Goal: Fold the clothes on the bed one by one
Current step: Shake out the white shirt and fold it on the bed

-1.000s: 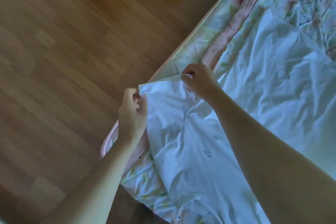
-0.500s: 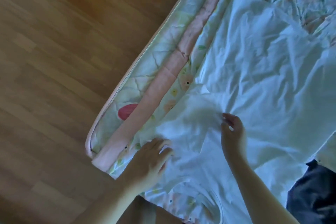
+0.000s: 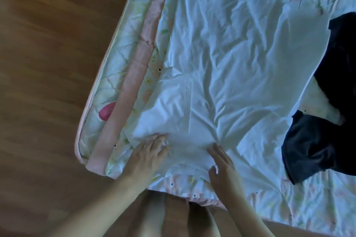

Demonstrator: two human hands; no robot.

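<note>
A large white shirt (image 3: 240,59) lies spread and wrinkled across the bed, its neck end toward me at the bottom. One sleeve (image 3: 165,106) is folded inward over the body on the left side. My left hand (image 3: 150,152) lies flat with spread fingers on the folded sleeve's near edge. My right hand (image 3: 221,165) rests flat on the shirt beside the collar, fingers straight. A dark navy garment (image 3: 331,117) lies crumpled at the right, partly past the frame edge.
The bed carries a floral sheet (image 3: 317,202) with a pink rolled border (image 3: 134,75) along its left edge. Wooden floor (image 3: 48,63) fills the left side. My bare legs (image 3: 173,217) stand against the bed's near edge.
Both hands let go of the sleeve they pinched a second ago; the sleeve now lies folded on the shirt. Both palms have come down flat near the collar, and the view shifted right.
</note>
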